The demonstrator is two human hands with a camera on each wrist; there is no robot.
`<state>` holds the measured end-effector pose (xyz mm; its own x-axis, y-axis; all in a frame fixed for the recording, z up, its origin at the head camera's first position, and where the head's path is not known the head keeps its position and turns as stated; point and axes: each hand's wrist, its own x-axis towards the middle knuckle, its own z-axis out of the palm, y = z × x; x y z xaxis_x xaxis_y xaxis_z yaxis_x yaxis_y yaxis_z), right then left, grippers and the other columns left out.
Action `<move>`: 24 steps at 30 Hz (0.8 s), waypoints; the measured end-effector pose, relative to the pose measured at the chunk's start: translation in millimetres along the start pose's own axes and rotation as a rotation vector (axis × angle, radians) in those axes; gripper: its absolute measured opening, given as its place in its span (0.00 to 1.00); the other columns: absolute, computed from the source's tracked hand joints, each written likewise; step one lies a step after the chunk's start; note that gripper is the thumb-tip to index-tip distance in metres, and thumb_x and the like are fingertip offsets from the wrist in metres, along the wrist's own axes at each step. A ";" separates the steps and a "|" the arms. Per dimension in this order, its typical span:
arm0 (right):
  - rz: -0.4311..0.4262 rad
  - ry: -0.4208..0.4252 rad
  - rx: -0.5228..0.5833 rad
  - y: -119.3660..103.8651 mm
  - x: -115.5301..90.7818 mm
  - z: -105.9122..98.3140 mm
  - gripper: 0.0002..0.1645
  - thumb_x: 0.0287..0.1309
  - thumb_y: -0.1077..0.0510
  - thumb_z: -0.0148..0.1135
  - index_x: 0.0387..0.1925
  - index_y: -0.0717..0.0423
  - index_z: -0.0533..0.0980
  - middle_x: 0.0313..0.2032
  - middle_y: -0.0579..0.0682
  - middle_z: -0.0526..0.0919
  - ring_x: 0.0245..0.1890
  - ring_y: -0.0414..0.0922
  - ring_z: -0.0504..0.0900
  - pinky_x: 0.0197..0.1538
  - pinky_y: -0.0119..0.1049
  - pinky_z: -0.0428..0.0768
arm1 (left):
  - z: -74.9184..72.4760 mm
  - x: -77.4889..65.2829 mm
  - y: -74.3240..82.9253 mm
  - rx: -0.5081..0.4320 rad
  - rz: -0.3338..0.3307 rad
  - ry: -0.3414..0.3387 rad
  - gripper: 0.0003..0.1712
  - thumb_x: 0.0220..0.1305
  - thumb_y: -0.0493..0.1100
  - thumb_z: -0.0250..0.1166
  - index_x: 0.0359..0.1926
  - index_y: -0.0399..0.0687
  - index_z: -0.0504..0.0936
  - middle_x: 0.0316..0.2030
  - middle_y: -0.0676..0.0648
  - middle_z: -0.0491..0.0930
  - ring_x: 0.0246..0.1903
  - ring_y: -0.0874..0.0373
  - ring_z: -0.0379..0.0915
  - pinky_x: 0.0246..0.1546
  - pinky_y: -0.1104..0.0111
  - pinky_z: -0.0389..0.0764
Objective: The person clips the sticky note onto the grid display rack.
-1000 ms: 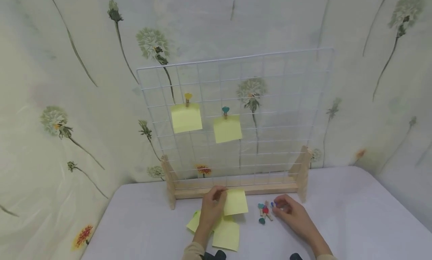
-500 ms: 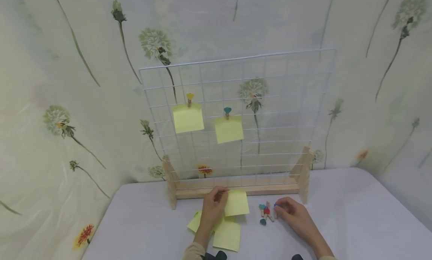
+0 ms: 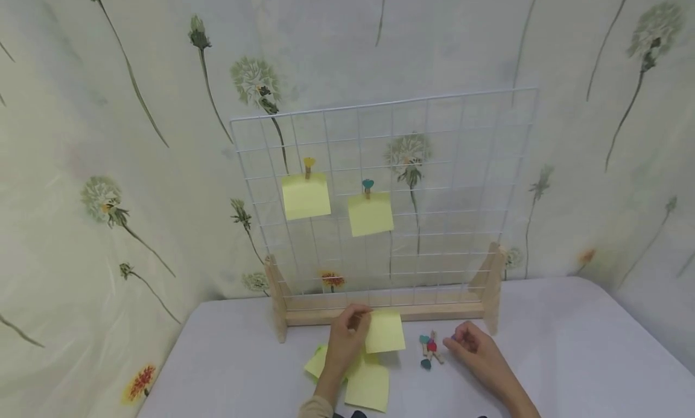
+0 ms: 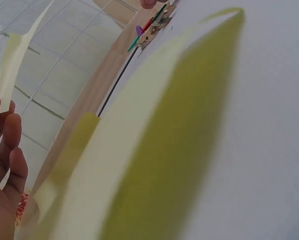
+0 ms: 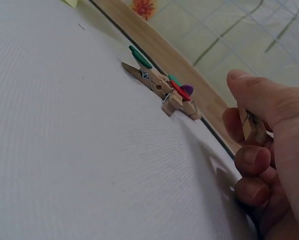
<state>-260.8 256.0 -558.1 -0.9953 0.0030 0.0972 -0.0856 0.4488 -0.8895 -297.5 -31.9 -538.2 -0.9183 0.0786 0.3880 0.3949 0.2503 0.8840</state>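
My left hand pinches a yellow sticky note by its left edge, just above the table in front of the wire grid's wooden base. Under that hand lie more yellow sticky notes, overlapping. In my right hand is a small wooden clothespin, gripped between thumb and curled fingers; its blue top is mostly covered. To the left of this hand sits a little pile of wooden clothespins with green, red, purple and teal tops.
Behind the hands stands a white wire grid on a wooden stand. Two sticky notes hang on it, one under a yellow-topped clothespin, another under a teal heart clothespin. A floral cloth backs the white table.
My right hand has drawn slightly up and away from the clothespin pile, lifting a blue-topped clothespin. The left hand keeps hold of its sticky note. The head view has tilted a little.
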 end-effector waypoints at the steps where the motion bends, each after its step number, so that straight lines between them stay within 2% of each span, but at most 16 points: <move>1: -0.001 0.005 0.003 0.5 -0.4 0.4 0.22 0.54 0.43 0.65 0.34 0.55 0.69 0.25 0.45 0.73 0.21 0.35 0.68 0.27 0.31 0.69 | 0.4 -0.1 1.4 0.004 -0.004 0.002 0.06 0.66 0.43 0.59 0.42 0.54 0.80 0.35 0.50 0.82 0.30 0.66 0.75 0.34 0.75 0.76; 5: 0.000 0.007 0.006 2.3 -1.0 2.4 0.23 0.55 0.41 0.64 0.34 0.55 0.69 0.29 0.47 0.78 0.25 0.36 0.74 0.32 0.29 0.73 | 1.3 -1.3 12.0 0.009 -0.012 0.015 0.06 0.65 0.40 0.59 0.42 0.51 0.80 0.36 0.48 0.83 0.30 0.62 0.77 0.34 0.74 0.76; 10: 0.004 0.018 -0.022 4.8 -2.5 3.4 0.23 0.56 0.41 0.62 0.29 0.55 0.68 0.32 0.46 0.82 0.35 0.35 0.80 0.40 0.27 0.75 | -3.9 -4.8 42.8 -0.017 0.006 -0.015 0.07 0.65 0.37 0.58 0.43 0.46 0.80 0.37 0.46 0.83 0.30 0.60 0.77 0.35 0.73 0.77; 13: -0.017 0.033 -0.040 5.9 -2.5 2.6 0.21 0.57 0.41 0.61 0.29 0.54 0.68 0.33 0.44 0.83 0.38 0.34 0.81 0.43 0.26 0.75 | -7.0 -3.6 57.3 -0.023 0.024 -0.022 0.07 0.65 0.37 0.58 0.42 0.45 0.80 0.37 0.45 0.82 0.31 0.61 0.78 0.35 0.73 0.78; 18: -0.093 0.055 -0.006 6.6 0.5 -0.3 0.18 0.59 0.47 0.61 0.30 0.56 0.68 0.33 0.47 0.83 0.35 0.35 0.80 0.42 0.27 0.75 | -8.5 5.2 72.1 -0.004 0.044 0.000 0.07 0.65 0.36 0.58 0.41 0.42 0.81 0.37 0.43 0.83 0.32 0.58 0.79 0.36 0.72 0.78; 24: -0.131 0.072 0.010 4.7 -0.4 -2.6 0.16 0.62 0.49 0.59 0.32 0.57 0.68 0.34 0.49 0.79 0.36 0.33 0.78 0.41 0.26 0.75 | -8.6 16.2 84.3 -0.013 0.057 -0.029 0.08 0.66 0.38 0.57 0.42 0.42 0.81 0.36 0.43 0.83 0.30 0.62 0.78 0.35 0.70 0.77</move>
<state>-260.6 260.4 -561.2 -0.9696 0.0089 0.2445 -0.2157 0.4405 -0.8715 -278.8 -17.8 -455.2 -0.8944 0.1205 0.4306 0.4472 0.2318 0.8639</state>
